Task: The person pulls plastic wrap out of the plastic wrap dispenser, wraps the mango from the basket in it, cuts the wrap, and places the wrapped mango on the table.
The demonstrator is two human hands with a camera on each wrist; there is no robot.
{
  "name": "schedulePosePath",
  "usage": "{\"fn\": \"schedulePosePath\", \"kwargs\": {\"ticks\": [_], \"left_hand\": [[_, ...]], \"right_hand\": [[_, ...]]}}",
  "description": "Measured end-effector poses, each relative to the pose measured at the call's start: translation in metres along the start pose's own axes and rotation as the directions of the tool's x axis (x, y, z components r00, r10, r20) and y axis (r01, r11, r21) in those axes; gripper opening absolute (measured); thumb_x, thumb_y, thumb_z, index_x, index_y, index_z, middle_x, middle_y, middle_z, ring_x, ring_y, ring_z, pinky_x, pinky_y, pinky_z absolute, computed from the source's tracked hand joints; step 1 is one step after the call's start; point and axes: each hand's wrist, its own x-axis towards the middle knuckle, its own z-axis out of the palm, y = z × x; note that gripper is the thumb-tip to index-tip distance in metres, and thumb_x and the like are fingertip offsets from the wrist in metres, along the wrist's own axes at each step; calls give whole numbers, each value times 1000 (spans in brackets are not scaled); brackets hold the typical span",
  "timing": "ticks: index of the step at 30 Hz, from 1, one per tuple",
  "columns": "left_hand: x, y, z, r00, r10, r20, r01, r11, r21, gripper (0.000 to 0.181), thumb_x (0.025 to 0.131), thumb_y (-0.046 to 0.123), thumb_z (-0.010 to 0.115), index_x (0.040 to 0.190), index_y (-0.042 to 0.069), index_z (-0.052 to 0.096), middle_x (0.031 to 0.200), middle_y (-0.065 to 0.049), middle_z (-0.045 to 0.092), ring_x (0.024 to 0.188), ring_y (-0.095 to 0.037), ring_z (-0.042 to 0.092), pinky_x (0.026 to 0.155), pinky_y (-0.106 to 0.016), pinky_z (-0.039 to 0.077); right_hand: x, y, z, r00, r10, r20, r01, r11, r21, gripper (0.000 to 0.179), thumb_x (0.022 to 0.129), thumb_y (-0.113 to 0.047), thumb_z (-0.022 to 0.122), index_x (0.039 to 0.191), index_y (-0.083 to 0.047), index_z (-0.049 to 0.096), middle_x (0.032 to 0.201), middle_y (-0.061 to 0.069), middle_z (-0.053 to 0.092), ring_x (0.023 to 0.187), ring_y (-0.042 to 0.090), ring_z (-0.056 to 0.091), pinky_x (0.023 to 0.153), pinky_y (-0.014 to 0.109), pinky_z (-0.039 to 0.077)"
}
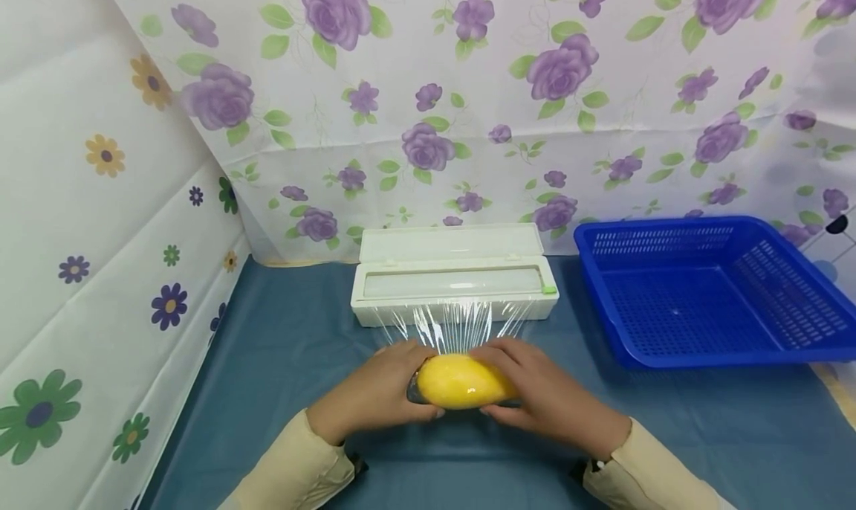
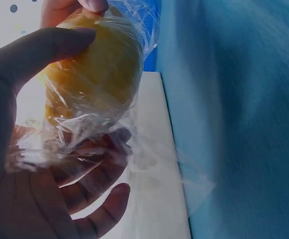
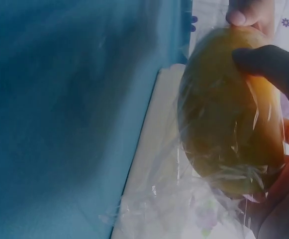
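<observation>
A yellow mango [image 1: 461, 381] is held between both hands, with clear cling film wrapped around it. The left hand [image 1: 384, 389] grips its left end, thumb [image 2: 67, 42] on the skin through the film. At the other end the right hand [image 1: 542, 391] holds it, its thumb [image 3: 263, 62] pressed on the near side. Stretched cling film [image 1: 461, 324] runs in creases from the mango up to the white cling film box [image 1: 374, 314]. That box's lid stands open at the back, showing the film roll [image 1: 455, 282] inside. Loose film [image 2: 84, 149] bunches at the mango's left end.
A blue plastic basket [image 1: 669, 357] stands to the right of the box. A green slider [image 1: 549, 290] sits at the box's right end. Dark blue cloth [image 1: 287, 331] covers the table, with floral sheets [image 1: 428, 116] hanging behind and at the left.
</observation>
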Motion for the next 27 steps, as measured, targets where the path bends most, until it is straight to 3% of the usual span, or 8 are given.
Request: {"fn": "schedulePosePath", "kwargs": {"ticks": [4,8,11,14,18,27], "left_hand": [[1,-3,2,999,-28,27,28,1000,13,71,79,49,82,138,16,58,113,4,58,96,-11,56,96,-45,47],[4,-4,3,996,-70,60,69,997,25,97,78,50,84,155,13,39,128,-4,57,109,-19,58,103,-51,46],[6,-3,3,997,-73,35,72,997,34,107,76,51,86,160,15,30,134,-7,54,117,-25,57,105,-55,44],[10,2,2,999,-30,-37,31,999,45,97,77,51,85,155,17,39,135,-6,54,121,-25,55,104,-53,44],[15,9,2,994,39,-106,-30,996,85,75,81,50,82,144,20,54,128,-1,58,113,-19,56,97,-46,45],[22,12,8,996,37,-79,-26,991,131,63,83,41,83,139,27,58,121,1,61,104,-16,58,90,-39,42]], "right_hand": [[5,6,2,999,-44,4,44,999,9,67,83,-41,82,140,-21,53,131,-4,57,117,14,57,100,42,52],[10,9,3,998,-43,42,43,999,20,64,84,-43,81,138,-21,55,129,-5,58,115,13,56,99,43,52],[14,11,3,997,-27,74,25,999,23,62,86,-45,78,139,-21,55,129,-5,59,114,12,56,98,43,51],[17,13,4,996,-18,88,16,1000,24,60,88,-46,77,138,-22,56,127,-5,60,111,12,57,97,43,52],[21,16,6,996,-13,90,11,1000,26,58,88,-44,76,138,-22,57,126,-4,61,110,13,58,97,43,51],[26,21,11,990,37,134,-43,998,39,58,89,-45,75,141,-25,57,126,-6,63,114,14,57,100,44,47]]}}
